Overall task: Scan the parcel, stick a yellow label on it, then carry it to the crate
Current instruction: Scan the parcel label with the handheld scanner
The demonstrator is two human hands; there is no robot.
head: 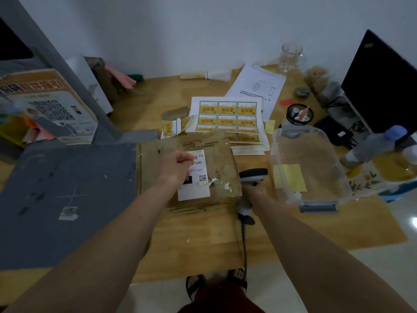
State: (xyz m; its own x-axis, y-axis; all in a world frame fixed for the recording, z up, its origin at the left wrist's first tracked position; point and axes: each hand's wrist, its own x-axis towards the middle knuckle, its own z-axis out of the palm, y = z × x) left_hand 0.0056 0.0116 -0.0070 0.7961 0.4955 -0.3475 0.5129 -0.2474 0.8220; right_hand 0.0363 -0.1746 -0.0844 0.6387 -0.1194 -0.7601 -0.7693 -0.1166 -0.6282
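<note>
Item: flat brown cardboard parcel (216, 154), lying on the wooden surface (203, 240), centre, just right of a grey mat (67, 199). White shipping label (198, 175) on its top face, part hidden by the left hand.

Step in hand, as judged: scanning. To do well: lift the left hand off the barcode, aim the scanner head squarely at the printed code, hold the parcel flat and steady.

Left hand (177, 164): forearm reaching forward, fingers curled into a loose fist over the label's upper left; whether it pinches anything cannot be told.

Right hand (256, 190): closed round the grip of a black-and-grey corded barcode scanner (252, 175), beside the parcel's right edge.

Sheets of yellow labels (228, 118): just behind the parcel.

Clear plastic crate (311, 199): right of the scanner, near.
</note>
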